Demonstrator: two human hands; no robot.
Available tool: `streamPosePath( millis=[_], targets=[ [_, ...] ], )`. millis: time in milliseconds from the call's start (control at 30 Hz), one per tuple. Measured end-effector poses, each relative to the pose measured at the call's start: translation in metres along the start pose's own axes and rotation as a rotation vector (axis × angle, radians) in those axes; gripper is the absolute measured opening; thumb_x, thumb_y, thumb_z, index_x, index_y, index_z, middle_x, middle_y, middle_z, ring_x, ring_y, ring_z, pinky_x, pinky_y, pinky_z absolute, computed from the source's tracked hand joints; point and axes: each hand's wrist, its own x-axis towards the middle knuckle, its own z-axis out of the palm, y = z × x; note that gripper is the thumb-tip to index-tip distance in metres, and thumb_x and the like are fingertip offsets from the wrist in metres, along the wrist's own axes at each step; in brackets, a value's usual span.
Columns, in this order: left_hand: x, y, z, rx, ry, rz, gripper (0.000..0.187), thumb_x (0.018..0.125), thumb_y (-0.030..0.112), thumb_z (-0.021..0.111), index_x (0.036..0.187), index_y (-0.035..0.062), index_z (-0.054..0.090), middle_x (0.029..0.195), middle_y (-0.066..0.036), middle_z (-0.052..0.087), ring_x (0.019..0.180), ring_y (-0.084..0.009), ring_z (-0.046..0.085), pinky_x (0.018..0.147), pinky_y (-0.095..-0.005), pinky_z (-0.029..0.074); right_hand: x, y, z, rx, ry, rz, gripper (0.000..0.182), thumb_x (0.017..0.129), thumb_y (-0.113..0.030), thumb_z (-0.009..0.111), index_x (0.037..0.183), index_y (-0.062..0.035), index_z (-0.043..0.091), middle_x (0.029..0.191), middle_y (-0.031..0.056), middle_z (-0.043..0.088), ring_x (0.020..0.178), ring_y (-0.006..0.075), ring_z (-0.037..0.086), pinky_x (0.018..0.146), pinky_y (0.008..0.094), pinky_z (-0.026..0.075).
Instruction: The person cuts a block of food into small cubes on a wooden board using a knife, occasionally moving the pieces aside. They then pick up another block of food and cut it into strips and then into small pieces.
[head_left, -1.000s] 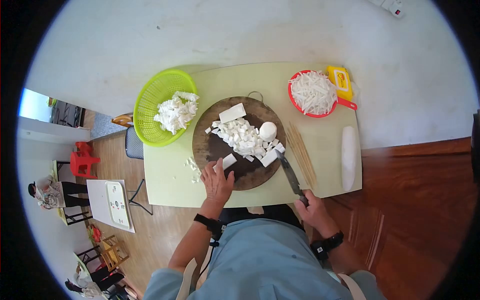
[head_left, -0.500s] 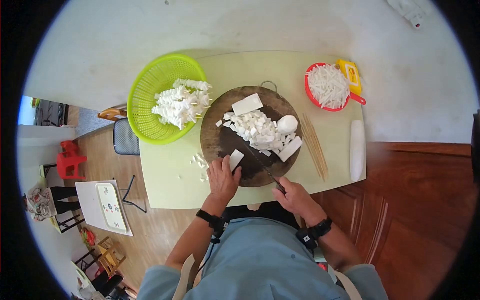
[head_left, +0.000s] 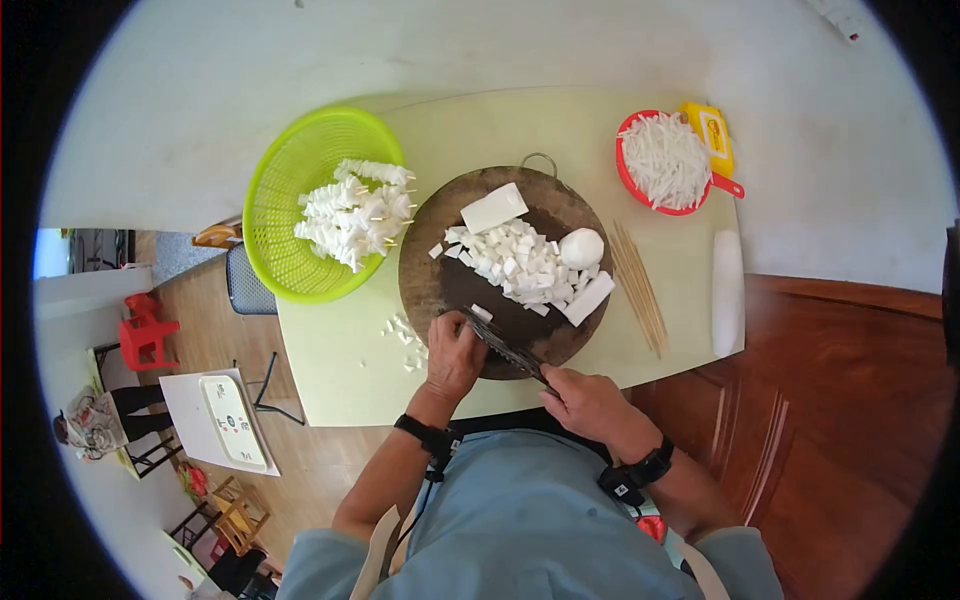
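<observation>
My right hand (head_left: pixel 595 408) grips the handle of a dark-bladed kitchen knife (head_left: pixel 512 352). The blade reaches left across the round wooden chopping board (head_left: pixel 425 275), up to the fingers of my left hand (head_left: pixel 455 358). Those fingers are curled down at the board's lower left edge, on a white radish piece (head_left: pixel 481 313) that blade and hand mostly hide. Farther up the board lies a heap of white radish cubes (head_left: pixel 520 262). Around it are a large radish slab (head_left: pixel 494 208), a rounded end piece (head_left: pixel 581 248) and a smaller block (head_left: pixel 589 299).
A green basket (head_left: pixel 270 225) with white skewered pieces (head_left: pixel 355 215) stands left. To the right are bamboo skewers (head_left: pixel 638 288), a whole radish (head_left: pixel 728 293), a red strainer (head_left: pixel 628 180) of white strips and a yellow packet (head_left: pixel 716 138). Scraps (head_left: pixel 405 338) lie beside the board.
The knife has swung left and lower, from the board's middle to my left hand. My left fingers have curled over the radish piece, which now shows only a small part.
</observation>
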Motion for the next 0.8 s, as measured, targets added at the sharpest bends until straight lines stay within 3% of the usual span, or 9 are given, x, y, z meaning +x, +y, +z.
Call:
streamPosePath(
  millis=[433, 800],
  targets=[
    [-0.002, -0.002, 0.002, 0.026, -0.006, 0.001, 0.041, 0.074, 0.009, 0.076, 0.113, 0.0108, 0.065, 0.110, -0.014, 0.055, 0.095, -0.0353, 0.053, 0.083, -0.0450, 0.045, 0.009, -0.019, -0.031, -0.064, -0.174, 0.122, 0.029, 0.096, -0.023, 0.061, 0.118, -0.0062, 0.052, 0.087, 0.0153, 0.066, 0.072, 0.0375, 0.066, 0.061, 0.0476, 0.053],
    [-0.001, -0.003, 0.005, 0.055, 0.029, 0.022, 0.030, 0.073, 0.013, 0.077, 0.100, 0.0087, 0.066, 0.110, -0.015, 0.057, 0.095, -0.0360, 0.053, 0.081, -0.0465, 0.047, 0.037, -0.009, -0.019, -0.059, -0.216, 0.147, 0.021, 0.097, -0.023, 0.056, 0.103, -0.0046, 0.047, 0.076, 0.0189, 0.065, 0.071, 0.0415, 0.066, 0.062, 0.0540, 0.052]
  ],
)
